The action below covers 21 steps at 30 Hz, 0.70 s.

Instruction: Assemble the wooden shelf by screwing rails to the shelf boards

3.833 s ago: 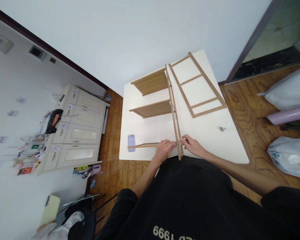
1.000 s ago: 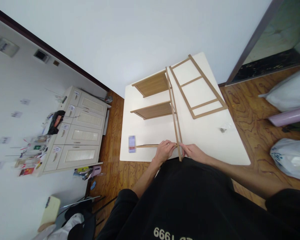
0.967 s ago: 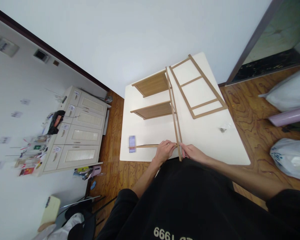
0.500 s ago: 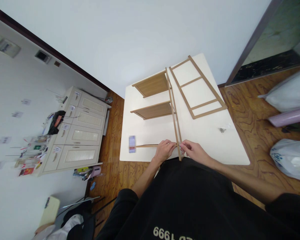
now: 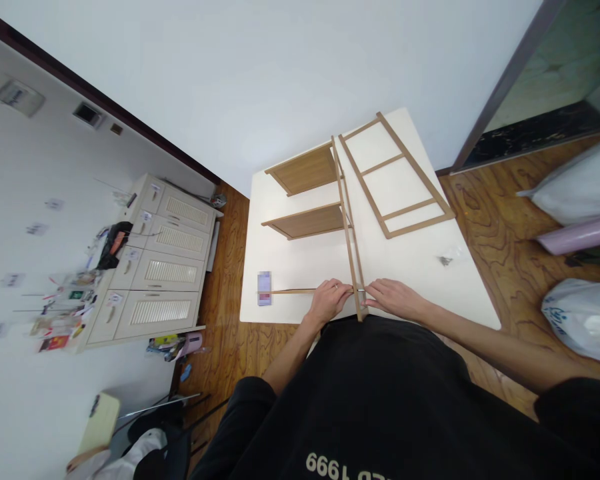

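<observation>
Around the near shelf board (image 5: 293, 291), where it meets the upright side frame (image 5: 351, 257), my left hand (image 5: 327, 300) is closed. On the frame's other side my right hand (image 5: 393, 297) has its fingertips at a thin shiny metal rod (image 5: 361, 291), which points into the joint; whether it is a screw or a hex key I cannot tell. Two more slatless wooden shelf boards, the middle one (image 5: 307, 221) and the far one (image 5: 305, 170), stand out leftward from the same frame. A second ladder-like side frame (image 5: 416, 163) lies flat to the right.
The white table (image 5: 470, 293) bears a small pile of metal hardware (image 5: 445, 260) at right and a blurred phone-like item (image 5: 265, 288) at left. A white cabinet (image 5: 165, 267) stands left. Plastic bags (image 5: 580, 320) lie on the wooden floor at right.
My right hand has shifted slightly right, its fingers now straighter, and more of the metal rod shows. My left hand stays on the shelf board, and the frame holds its place.
</observation>
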Tool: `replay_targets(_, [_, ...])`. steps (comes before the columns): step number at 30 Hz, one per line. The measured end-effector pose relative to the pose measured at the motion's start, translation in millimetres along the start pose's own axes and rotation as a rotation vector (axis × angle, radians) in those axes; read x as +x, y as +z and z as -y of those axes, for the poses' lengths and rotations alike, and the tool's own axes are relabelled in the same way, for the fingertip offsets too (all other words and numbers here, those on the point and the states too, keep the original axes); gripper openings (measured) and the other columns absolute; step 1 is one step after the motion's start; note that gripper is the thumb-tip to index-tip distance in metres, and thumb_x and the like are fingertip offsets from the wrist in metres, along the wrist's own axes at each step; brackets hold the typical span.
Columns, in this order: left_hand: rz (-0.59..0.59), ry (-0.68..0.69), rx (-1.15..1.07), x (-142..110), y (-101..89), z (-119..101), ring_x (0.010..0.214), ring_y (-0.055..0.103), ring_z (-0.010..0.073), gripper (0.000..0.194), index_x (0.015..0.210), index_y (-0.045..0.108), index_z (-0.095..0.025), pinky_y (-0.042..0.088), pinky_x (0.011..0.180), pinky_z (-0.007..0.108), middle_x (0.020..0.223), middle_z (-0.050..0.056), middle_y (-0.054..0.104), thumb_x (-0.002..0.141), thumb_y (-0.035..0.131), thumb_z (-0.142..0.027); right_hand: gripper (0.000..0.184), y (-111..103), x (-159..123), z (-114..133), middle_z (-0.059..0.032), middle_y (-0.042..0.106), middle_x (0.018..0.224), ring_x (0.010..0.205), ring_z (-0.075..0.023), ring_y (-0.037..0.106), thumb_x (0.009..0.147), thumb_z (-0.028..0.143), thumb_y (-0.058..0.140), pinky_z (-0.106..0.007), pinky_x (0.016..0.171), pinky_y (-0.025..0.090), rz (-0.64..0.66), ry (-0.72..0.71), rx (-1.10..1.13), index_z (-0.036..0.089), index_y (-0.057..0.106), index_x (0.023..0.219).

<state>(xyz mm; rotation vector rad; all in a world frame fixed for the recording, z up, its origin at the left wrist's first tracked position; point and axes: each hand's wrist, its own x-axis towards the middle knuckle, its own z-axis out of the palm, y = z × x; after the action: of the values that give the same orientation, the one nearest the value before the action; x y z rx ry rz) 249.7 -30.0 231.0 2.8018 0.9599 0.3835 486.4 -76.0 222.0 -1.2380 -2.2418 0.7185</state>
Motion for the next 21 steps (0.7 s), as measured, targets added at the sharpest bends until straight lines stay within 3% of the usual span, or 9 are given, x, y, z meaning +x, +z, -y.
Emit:
replay_targets(5, [-0.009,0.013,-0.009,1.3,0.9,1.1,0.085,0.064,0.0156,0.021,0.102,0.067,-0.02,0.048,0.072,0.029,0.081,0.003,0.068,0.101,0.049,-0.032,0.033,-3.1,10.5,-5.8,-0.0112,0.064,0.082,0.078,-0.0239,0.057,0.1,0.042,0.042,-0.036,0.072,0.043,0.065,-0.14,-0.105,0.02,0.063,0.087])
replay_targets(9, [-0.001,0.011,-0.007,0.5,2.6,1.0,0.085,0.064,0.0155,0.022,0.101,0.067,-0.02,0.048,0.072,0.029,0.081,0.004,0.068,0.102,0.049,-0.032,0.04,-4.9,21.9,-9.6,-0.0095,0.063,0.078,0.075,-0.022,0.055,0.101,0.045,0.036,-0.034,0.071,0.042,0.109,-0.137,0.03,0.023,0.061,0.079])
replay_targets(12, [0.004,-0.001,0.001,-0.7,2.9,0.6,0.085,0.064,0.0155,0.023,0.1,0.067,-0.019,0.048,0.073,0.029,0.084,0.004,0.07,0.102,0.048,-0.032,0.05,-2.2,28.4,-5.1,-0.0076,0.062,0.073,0.068,-0.0198,0.054,0.1,0.053,0.03,-0.033,0.068,0.041,0.089,0.07,0.226,0.023,0.059,0.072])
replay_targets(15, [0.013,0.001,0.009,-1.0,2.1,0.3,0.085,0.064,0.0152,0.022,0.102,0.067,-0.02,0.048,0.073,0.029,0.084,0.004,0.07,0.102,0.048,-0.032,0.063,4.4,32.0,2.3,-0.0042,0.055,0.058,0.057,-0.0156,0.049,0.097,0.064,0.027,-0.03,0.06,0.039,0.099,0.386,0.529,0.021,0.054,0.06])
replay_targets(18, [0.013,0.005,0.015,-0.6,1.7,0.4,0.085,0.064,0.0153,0.021,0.102,0.067,-0.02,0.047,0.073,0.029,0.083,0.003,0.07,0.102,0.049,-0.031,0.063,12.8,33.0,5.6,0.004,0.036,0.044,0.041,-0.0091,0.03,0.091,0.072,0.033,-0.025,0.043,0.024,0.168,0.7,0.969,0.021,0.047,0.057])
replay_targets(21, [0.005,0.014,0.01,-0.4,2.2,1.0,0.084,0.063,0.0157,0.021,0.101,0.067,-0.02,0.047,0.073,0.029,0.083,0.002,0.07,0.102,0.049,-0.031,0.054,18.8,32.7,3.5,0.0099,0.027,0.045,0.038,-0.0056,0.014,0.089,0.068,0.041,-0.022,0.039,0.011,0.294,0.837,1.341,0.022,0.041,0.061])
